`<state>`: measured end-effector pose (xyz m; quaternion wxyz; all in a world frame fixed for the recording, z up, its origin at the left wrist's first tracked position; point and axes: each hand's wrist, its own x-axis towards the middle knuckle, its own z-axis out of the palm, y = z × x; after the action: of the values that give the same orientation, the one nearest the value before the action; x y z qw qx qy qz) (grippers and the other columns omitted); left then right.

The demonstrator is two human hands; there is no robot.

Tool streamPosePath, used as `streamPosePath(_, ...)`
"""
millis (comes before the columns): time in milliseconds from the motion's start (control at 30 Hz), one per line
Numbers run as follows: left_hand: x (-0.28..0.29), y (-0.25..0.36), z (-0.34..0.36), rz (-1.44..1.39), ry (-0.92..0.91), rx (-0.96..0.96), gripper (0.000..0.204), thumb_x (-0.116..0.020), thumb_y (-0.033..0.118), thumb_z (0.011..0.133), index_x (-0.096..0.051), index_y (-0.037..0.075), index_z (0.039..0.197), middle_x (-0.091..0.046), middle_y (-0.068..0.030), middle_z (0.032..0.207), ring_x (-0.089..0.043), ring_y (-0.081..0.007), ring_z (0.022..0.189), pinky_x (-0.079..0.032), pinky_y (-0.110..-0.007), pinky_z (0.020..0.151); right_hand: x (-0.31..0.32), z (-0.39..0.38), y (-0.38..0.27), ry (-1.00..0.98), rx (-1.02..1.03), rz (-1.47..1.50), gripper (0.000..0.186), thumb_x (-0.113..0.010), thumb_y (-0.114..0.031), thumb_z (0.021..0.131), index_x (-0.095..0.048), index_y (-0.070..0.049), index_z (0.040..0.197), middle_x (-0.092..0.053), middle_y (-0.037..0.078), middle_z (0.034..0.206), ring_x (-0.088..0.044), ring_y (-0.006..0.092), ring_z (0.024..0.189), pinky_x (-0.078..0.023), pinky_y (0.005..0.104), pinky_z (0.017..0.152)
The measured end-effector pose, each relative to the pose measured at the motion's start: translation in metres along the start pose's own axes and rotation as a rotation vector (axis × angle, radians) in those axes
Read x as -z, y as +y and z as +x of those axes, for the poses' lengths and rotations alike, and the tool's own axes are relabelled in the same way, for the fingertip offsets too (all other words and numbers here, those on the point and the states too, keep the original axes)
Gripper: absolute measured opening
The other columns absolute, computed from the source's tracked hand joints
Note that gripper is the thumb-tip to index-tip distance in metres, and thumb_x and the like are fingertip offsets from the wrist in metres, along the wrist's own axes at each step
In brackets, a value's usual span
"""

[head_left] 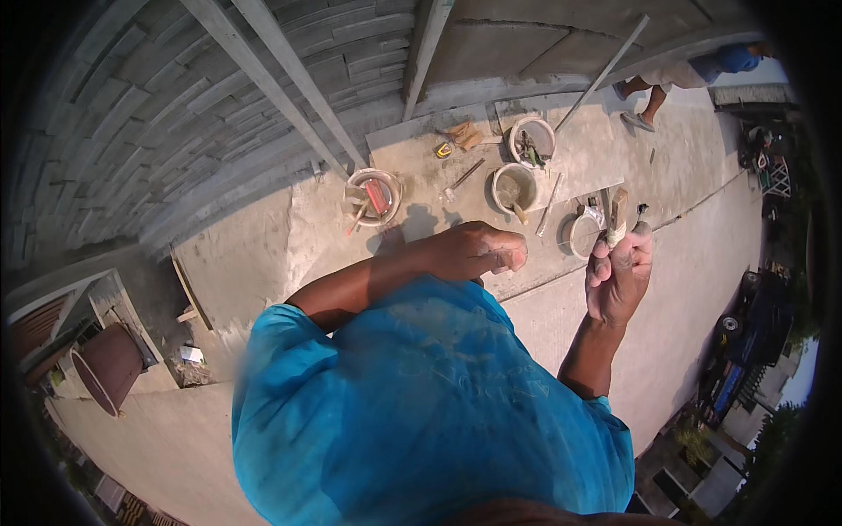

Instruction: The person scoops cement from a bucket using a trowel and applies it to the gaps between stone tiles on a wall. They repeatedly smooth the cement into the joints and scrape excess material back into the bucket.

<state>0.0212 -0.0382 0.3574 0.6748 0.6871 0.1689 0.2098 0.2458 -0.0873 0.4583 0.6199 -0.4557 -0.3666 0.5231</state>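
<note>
My left hand (500,252) is curled above the concrete ledge, its fingertips dusted pale; whatever it may hold is hidden. In my right hand (621,267), raised at the right, the fingers close on a wooden-handled tool (618,210) with a whitish wrapped part; its exact kind is unclear. Just behind that hand sits a white pail (575,238). A bucket of grey mix (500,178) stands beyond my left hand, with another bucket of tools (548,140) behind it. A bucket with a red item (395,202) stands farther left, and a yellow tape measure (443,150) lies near the wall.
A stone-clad wall (132,114) with leaning planks (281,96) borders the ledge. Another person (667,83) in blue is at the upper right. Loose tools (548,203) lie between buckets. A brown container (110,368) is at the left, a dark vehicle (741,324) at the right.
</note>
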Motion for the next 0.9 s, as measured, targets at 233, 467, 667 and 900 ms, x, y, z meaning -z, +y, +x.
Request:
streamPosePath(233,0.007,0.021,0.001,0.197,0.197,-0.022,0.031,-0.048,0.033,0.103,-0.064,0.006,0.104,-0.067,-0.016,0.089,-0.066,-0.036,0.088,-0.05,-0.045,0.08,0.014,-0.004,0.002,-0.441,-0.178,-1.317,0.014,-0.075,-0.01,0.089,-0.065,0.0,0.088,-0.064,0.01,0.069,-0.057,0.0228,0.056,-0.044,0.0351,0.055)
streamPosePath(467,0.015,-0.001,0.011,0.024,-0.072,-0.145,0.028,-0.049,0.033,0.104,-0.062,0.008,0.101,-0.067,-0.0115,0.089,-0.065,-0.023,0.081,-0.049,-0.039,0.073,0.003,-0.008,0.015,-0.206,-0.224,0.159,0.016,-0.074,-0.007,0.092,-0.06,-0.003,0.098,-0.071,0.021,0.082,-0.064,0.0149,0.052,-0.051,0.0239,0.043)
streamPosePath(667,-0.017,-0.037,0.03,-0.567,-0.13,0.052,0.03,-0.061,0.037,0.098,-0.062,0.007,0.098,-0.067,-0.0085,0.093,-0.06,-0.0149,0.079,-0.049,-0.034,0.072,0.012,-0.001,0.016,0.1,0.007,-0.384,0.014,-0.074,-0.008,0.093,-0.062,-0.002,0.097,-0.071,0.018,0.081,-0.064,0.014,0.057,-0.052,0.0238,0.049)
streamPosePath(900,-0.001,-0.023,0.022,0.288,0.102,0.082,0.023,-0.065,0.026,0.091,-0.067,0.004,0.09,-0.068,-0.014,0.086,-0.066,-0.0339,0.083,-0.05,-0.044,0.076,0.04,-0.003,0.038,-0.509,-0.176,-1.471,0.01,-0.07,-0.011,0.092,-0.063,-0.004,0.09,-0.069,0.013,0.076,-0.066,0.0308,0.067,-0.049,0.0397,0.061)
